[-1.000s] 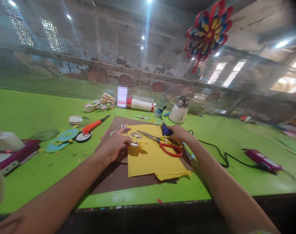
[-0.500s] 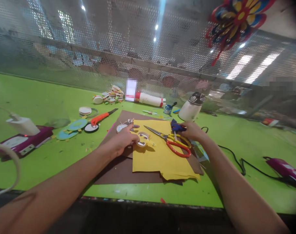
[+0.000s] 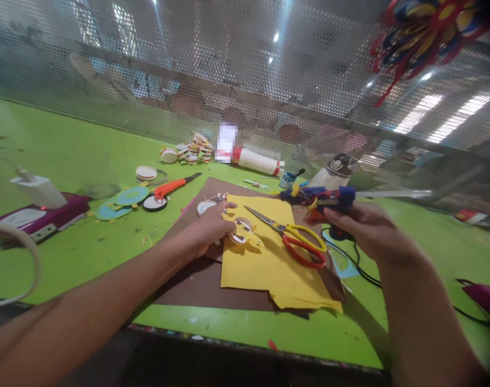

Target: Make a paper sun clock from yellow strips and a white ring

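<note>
My right hand (image 3: 371, 228) is wrapped round a blue hot glue gun (image 3: 327, 196), raised above the table. Its nozzle end points left, and a clear glue stick (image 3: 393, 194) juts out to the right. My left hand (image 3: 210, 228) rests low over the yellow sheet (image 3: 247, 274), thumb against a small paper ring (image 3: 240, 237) with yellow cut-out bits. Part of its grip is hidden. Scissors (image 3: 303, 244) with red and yellow handles lie on the sheet, blades slightly apart. Beneath is a brown sheet (image 3: 184, 279). A white disc (image 3: 207, 207) lies beside my left fingers.
An orange-handled cutter (image 3: 170, 188), blue discs (image 3: 121, 201) and a power strip (image 3: 63, 212) lie left. Behind are a pile of paper rings (image 3: 192, 149), a white tube (image 3: 258, 161), a paint jar (image 3: 287, 180) and a white cone-shaped object (image 3: 333, 171). A black cord (image 3: 366, 277) runs right.
My right hand has lifted the glue gun off the table and brought it up and right. My left hand stays at the paper ring. The view has tilted slightly.
</note>
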The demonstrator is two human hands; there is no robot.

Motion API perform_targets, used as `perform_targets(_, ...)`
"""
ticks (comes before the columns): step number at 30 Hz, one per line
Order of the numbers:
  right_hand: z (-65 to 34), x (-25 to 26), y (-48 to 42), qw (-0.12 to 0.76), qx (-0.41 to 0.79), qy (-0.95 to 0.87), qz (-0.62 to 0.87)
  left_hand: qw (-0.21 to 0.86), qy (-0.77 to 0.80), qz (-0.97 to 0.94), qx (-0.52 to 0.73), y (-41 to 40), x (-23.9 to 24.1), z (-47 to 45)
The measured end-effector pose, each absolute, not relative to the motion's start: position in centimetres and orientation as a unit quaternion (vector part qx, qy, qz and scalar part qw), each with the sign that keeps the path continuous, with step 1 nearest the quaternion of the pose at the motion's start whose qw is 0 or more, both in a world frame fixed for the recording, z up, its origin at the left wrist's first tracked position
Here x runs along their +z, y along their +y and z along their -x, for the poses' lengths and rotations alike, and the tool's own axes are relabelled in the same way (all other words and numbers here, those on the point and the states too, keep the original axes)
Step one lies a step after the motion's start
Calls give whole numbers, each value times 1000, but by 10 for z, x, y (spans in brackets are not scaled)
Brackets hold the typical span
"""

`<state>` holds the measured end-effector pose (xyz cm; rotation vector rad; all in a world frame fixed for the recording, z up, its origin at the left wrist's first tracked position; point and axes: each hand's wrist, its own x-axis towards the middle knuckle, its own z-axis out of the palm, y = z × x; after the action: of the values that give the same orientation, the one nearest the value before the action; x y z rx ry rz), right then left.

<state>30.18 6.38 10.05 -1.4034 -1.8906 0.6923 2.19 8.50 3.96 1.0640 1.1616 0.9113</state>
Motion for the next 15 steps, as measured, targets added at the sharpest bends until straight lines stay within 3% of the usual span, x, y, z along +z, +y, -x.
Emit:
perform_targets(7,-262,99,47,219,198,-828,476,599,515,-484,377,81,48,-24)
perform_targets(15,-252,94,44,184,158,-828,506,621,500,-476,372,79,48,-23)
